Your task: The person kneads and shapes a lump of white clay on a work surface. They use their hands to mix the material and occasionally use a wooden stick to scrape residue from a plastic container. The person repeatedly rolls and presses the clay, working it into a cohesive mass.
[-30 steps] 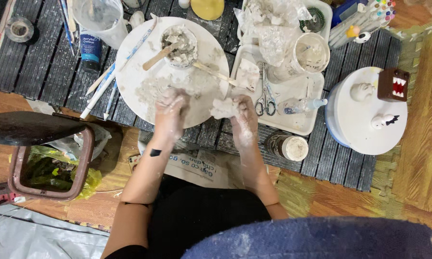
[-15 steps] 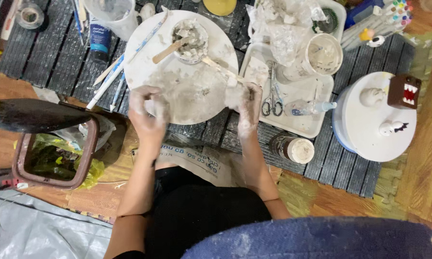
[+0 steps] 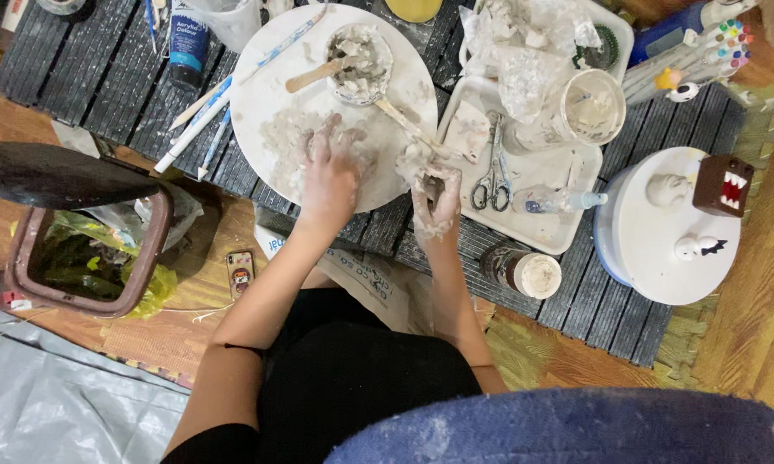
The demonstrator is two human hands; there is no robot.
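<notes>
Since half a second ago our left hand (image 3: 331,176) has come back from the board's near edge onto the round white board (image 3: 275,82), and it now lies flat, fingers spread, grip apart, pressing the smear of grey-white clay (image 3: 285,144). Our right hand (image 3: 434,193) hovers at the board's right rim, fingers curled together around a small lump of clay (image 3: 423,163). Beyond it sit a clay-filled bowl (image 3: 360,53) with a wooden stick (image 3: 314,76), and a white tray (image 3: 537,176) carrying scissors (image 3: 490,176), all on the dark slatted surface (image 3: 103,77).
</notes>
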